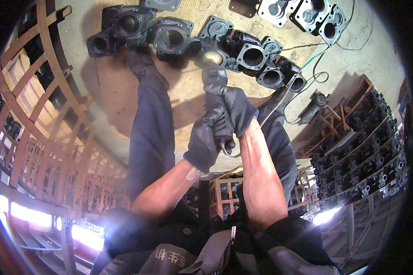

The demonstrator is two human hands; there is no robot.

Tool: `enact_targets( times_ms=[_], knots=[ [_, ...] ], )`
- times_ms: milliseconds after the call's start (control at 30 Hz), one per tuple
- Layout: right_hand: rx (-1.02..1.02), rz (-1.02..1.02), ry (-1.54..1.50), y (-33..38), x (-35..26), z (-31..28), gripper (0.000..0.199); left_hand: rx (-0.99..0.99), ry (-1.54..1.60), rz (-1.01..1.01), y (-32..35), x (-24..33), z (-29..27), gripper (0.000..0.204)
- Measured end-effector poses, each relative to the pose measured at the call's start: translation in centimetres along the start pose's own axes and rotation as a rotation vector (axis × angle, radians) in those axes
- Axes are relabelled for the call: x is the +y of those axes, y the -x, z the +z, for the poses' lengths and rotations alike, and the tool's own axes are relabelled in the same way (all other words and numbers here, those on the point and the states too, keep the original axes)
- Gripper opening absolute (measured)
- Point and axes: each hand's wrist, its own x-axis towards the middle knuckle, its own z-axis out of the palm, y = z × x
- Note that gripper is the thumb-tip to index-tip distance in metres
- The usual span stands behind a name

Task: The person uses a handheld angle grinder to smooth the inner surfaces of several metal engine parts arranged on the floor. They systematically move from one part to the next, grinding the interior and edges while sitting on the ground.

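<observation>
Black-gloved, your left hand [206, 142] and right hand [237, 112] both gripped the grinder [214, 78] over crowded castings [252, 57]; bare floor [179, 91] stayed beside.

A metal workshop: dark cast-iron housings [172, 34] line the upper frame, more stacked in wooden racks [367, 151] at right.

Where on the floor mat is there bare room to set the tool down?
Bare tan floor mat lies left of the person's left leg, below the row of dark cast metal housings. Both gloved hands grip the grinder. Crowded: along that row and the right-hand wooden racks.
</observation>
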Motion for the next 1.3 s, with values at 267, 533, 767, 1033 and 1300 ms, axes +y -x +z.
enact_targets(
  times_ms=[267,533,767,1033,1300],
  knots=[
    [-0.025,0.043,-0.053,-1.0,0.5,-0.4,0.017,-0.074,0.021,0.017,-1.0,-0.1,-1.4,0.023],
    [-0.005,-0.06,0.124,-3.4,0.3,-0.6,0.017,-0.005,-0.035,0.057,-3.0,0.9,-1.2,0.023],
    [-0.067,-0.225,0.268,-2.7,2.3,-1.3,0.016,0.117,-0.05,0.052,-1.2,-0.3,-0.4,0.02],
    [-0.053,-0.318,0.291,-1.4,2.5,-1.7,0.022,0.103,-0.018,0.042,0.7,-0.9,1.3,0.022],
    [-0.043,0.001,0.05,-1.1,1.0,-1.3,0.02,0.079,-0.034,0.069,-0.3,-1.1,0.2,0.025]
  ],
)
